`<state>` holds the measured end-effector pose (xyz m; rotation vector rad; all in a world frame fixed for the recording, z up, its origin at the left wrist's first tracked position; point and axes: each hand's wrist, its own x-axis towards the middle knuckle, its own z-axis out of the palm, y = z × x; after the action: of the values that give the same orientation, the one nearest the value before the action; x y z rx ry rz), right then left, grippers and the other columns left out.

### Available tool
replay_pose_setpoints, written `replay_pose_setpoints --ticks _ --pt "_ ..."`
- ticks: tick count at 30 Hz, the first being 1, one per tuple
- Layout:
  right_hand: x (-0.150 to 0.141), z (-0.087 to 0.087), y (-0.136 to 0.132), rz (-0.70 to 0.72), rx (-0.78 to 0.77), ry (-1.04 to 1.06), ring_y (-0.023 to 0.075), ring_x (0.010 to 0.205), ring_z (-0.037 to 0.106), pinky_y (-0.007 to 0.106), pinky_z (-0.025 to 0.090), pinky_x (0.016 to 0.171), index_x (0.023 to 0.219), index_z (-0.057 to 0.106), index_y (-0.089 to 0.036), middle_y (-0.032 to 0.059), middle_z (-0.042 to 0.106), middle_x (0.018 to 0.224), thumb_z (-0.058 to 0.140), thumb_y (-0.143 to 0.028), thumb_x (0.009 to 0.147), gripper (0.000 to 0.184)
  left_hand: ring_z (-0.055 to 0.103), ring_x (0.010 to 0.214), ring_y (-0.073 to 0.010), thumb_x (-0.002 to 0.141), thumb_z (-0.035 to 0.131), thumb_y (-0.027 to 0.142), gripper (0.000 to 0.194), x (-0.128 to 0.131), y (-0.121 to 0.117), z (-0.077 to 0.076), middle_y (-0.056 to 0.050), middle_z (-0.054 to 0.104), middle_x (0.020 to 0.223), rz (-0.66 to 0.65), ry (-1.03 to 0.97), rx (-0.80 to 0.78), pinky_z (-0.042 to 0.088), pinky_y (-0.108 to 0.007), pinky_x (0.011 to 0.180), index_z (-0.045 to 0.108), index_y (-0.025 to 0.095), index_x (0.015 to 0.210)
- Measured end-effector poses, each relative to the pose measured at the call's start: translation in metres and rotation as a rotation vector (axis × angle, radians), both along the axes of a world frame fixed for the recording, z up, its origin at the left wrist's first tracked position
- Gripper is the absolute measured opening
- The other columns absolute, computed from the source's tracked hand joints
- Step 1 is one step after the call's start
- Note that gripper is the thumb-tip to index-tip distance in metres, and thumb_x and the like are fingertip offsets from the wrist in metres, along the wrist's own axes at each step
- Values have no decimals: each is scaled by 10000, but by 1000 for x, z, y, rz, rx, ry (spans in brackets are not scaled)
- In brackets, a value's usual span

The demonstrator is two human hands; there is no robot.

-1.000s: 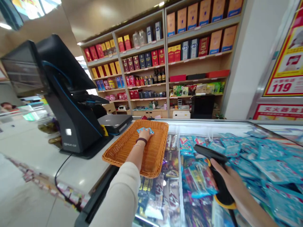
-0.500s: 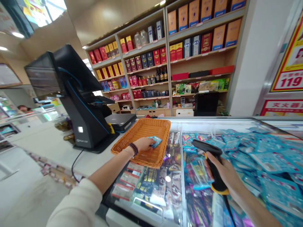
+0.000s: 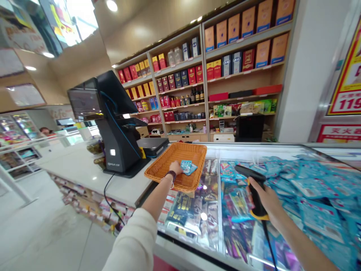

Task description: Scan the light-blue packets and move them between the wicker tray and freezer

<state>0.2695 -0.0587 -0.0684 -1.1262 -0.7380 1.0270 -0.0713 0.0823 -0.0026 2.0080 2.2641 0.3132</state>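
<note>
My left hand (image 3: 175, 168), with a beaded bracelet at the wrist, reaches into an orange wicker basket (image 3: 158, 165). Its fingers are closed at the left edge of a small blue packet (image 3: 186, 166); the fingertips are partly hidden. What looks like another blue packet overlaps it on the basket floor. In my right hand (image 3: 261, 194) is a black and yellow barcode scanner (image 3: 252, 177). The scanner's head points left, above the glass-topped display case, and its cord hangs down.
Left of the basket stand a black cash register (image 3: 115, 139) and a flat dark grey device (image 3: 153, 146) on the white counter (image 3: 76, 165). Many blue packages (image 3: 318, 210) lie at the right. Shelves of boxes (image 3: 180, 79) line the back. Further off at left, a person (image 3: 46, 131) is partly visible.
The view has swung left and tilted up a little. Inside the basket, my left hand has drawn slightly left, exposing more of the blue packets. My right hand still holds the scanner.
</note>
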Motion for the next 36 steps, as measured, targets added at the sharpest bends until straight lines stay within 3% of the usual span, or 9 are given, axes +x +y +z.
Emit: replay_pose_setpoints --ticks 6,10,16,18,19,21,23,30,36 --pt "-3 13 -15 38 44 7 98 351 492 220 391 285 796 626 -193 -37 611 553 873 -648 582 560 654 1246 -339 761 773 480 506 11 2 0 -221 717 1268 109 -65 -15 530 -323 945 740 142 1137" --pt "-4 18 -21 30 53 -27 102 339 485 227 382 278 787 621 -194 -44 597 529 866 -656 572 565 637 1263 -365 638 898 344 537 18 -4 2 -219 716 1274 134 -186 60 522 -356 981 738 135 1106" --pt "0 20 -20 40 74 -19 108 330 484 243 384 282 747 611 -195 -38 602 525 857 -666 588 554 743 1042 -198 939 641 255 315 42 -11 16 -138 770 1178 16 -508 271 570 -257 848 686 138 1228" --pt "0 20 -19 44 79 -17 112 331 486 247 381 282 738 605 -198 -35 605 527 860 -672 578 562 754 991 -165 989 579 295 320 64 -14 17 -132 770 1179 -81 -726 354 582 -248 844 674 141 1253" --pt "0 21 -20 46 82 -21 114 334 489 249 381 284 735 603 -199 -33 607 529 860 -674 577 562 759 977 -179 968 620 312 318 78 -16 16 -152 772 1160 -160 -960 411 592 -272 854 693 122 1212" --pt "0 21 -21 45 90 -38 117 337 496 251 385 292 729 599 -202 -30 610 532 855 -675 584 557 765 933 -217 860 761 380 349 106 -22 9 -163 787 1070 -316 -1362 455 613 -347 871 740 111 1081" --pt "1 21 -21 37 94 -66 118 335 496 251 389 301 710 588 -206 -31 603 521 845 -678 595 549 765 883 -229 777 830 421 392 134 -30 -6 -152 794 989 -382 -1516 423 623 -391 863 759 111 1006" --pt "5 18 -22 77 60 -279 129 319 484 257 381 342 637 574 -219 -23 557 441 736 -680 716 496 770 843 -235 732 846 488 486 187 -45 -75 -142 797 951 -297 -1667 340 635 -382 809 751 118 1033" --pt "0 25 -30 107 18 -444 141 312 472 277 381 371 598 556 -239 -27 532 403 685 -667 758 474 770 947 -247 768 829 439 415 183 -42 -90 -159 788 1012 -172 -1747 357 621 -375 862 717 114 1001"
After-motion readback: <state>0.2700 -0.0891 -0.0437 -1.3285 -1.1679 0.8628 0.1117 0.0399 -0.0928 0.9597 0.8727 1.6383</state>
